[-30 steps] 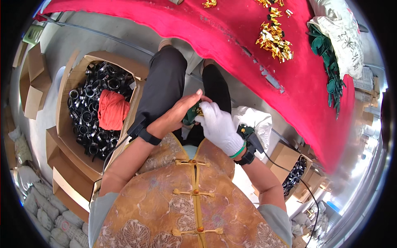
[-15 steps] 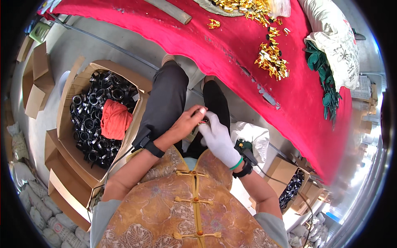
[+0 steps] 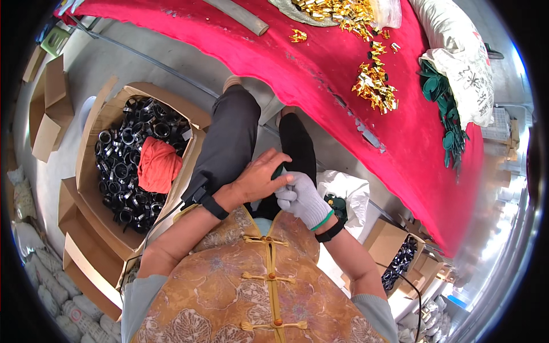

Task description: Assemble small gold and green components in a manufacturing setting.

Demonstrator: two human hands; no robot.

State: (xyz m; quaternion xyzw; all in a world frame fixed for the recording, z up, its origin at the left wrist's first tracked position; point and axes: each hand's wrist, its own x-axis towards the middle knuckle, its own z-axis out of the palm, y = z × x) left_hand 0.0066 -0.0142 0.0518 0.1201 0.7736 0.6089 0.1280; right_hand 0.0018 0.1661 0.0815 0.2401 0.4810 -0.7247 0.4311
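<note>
Over my lap both hands meet around a small dark green piece (image 3: 278,171), mostly covered by fingers. My bare left hand (image 3: 258,177) is closed on it, thumb reaching across toward the glove. My right hand (image 3: 303,199), in a white knit glove with a green cuff, has its fingers curled against the piece from the other side. Past my right wrist, an open white sack (image 3: 350,197) holds more dark green pieces (image 3: 337,206). Left of my legs stands a cardboard box (image 3: 197,150) full of black ring-shaped clamps (image 3: 123,171), with a red cloth (image 3: 159,166) on top.
A red-covered table (image 3: 320,63) spans the far side, bearing gold clip-like parts (image 3: 374,86), a grey tube (image 3: 243,16) and a white sack (image 3: 466,74) spilling green discs (image 3: 443,103). At right sits another carton (image 3: 382,243) of dark parts. Flattened cartons and sacks lie left.
My left hand has turned, its fingers now extending over the piece. The gloved right hand has lowered slightly and curled. More of the dark green piece shows between them.
</note>
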